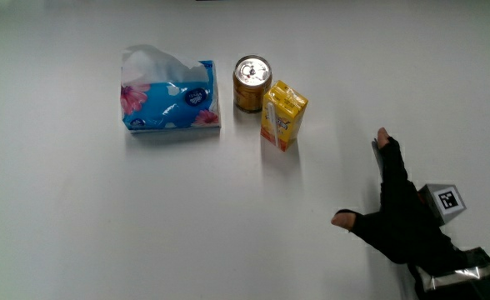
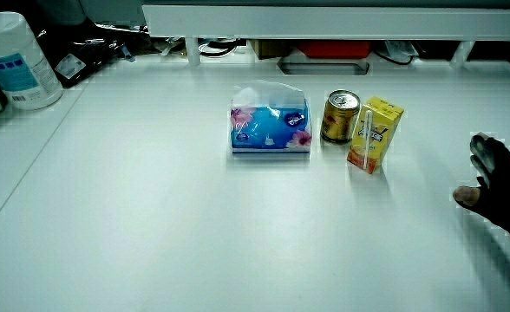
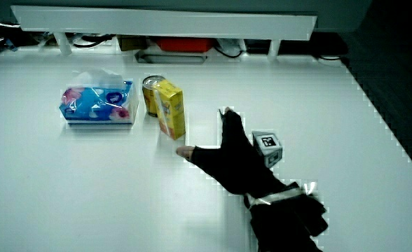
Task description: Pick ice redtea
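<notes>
While the hand (image 1: 399, 218) lies spread wide and holding nothing on the bench (image 1: 103, 225), the carton (image 1: 283, 116) stands apart, touching a can (image 1: 252, 83) beside tissues (image 1: 170, 98).

The hand (image 1: 403, 217) wears a black fingerless glove; a small white cube (image 1: 442, 201) with a black square marker sits on its back.
</notes>
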Demonstrator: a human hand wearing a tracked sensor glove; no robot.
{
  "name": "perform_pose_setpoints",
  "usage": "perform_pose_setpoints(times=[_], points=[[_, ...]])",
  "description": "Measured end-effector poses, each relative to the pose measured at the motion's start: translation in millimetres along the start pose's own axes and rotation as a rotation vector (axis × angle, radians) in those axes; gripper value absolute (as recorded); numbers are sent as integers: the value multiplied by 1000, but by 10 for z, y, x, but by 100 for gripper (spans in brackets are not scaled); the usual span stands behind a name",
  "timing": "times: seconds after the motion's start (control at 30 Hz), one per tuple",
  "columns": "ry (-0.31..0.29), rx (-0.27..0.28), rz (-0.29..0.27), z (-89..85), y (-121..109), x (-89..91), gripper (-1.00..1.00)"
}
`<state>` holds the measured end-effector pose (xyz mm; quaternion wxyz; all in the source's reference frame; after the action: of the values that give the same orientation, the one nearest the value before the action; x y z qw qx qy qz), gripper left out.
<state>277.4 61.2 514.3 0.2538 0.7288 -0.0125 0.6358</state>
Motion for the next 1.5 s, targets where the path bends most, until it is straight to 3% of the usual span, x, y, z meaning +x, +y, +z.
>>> perform_pose_setpoints(times=[0.03, 0.13, 0.17, 0.33, 0.43, 0.53, 0.57, 0.9, 1.17, 1.5], points=[[-1, -9, 13, -14, 42, -4, 0], [-42, -19, -24, -28, 157, 50, 0], [-17, -24, -26, -74, 194, -27, 0], [-59, -40, -74, -109, 407, 16, 0], [-31, -51, -74, -170, 529, -41, 0], [-44, -51, -105, -217, 638, -61, 0], [-40, -57, -91, -244, 671, -95, 0], [-12, -55, -110, -374, 993, -80, 0], [9, -38, -137, -438, 1148, -29, 0], [28, -30, -125, -510, 1257, 29, 0]])
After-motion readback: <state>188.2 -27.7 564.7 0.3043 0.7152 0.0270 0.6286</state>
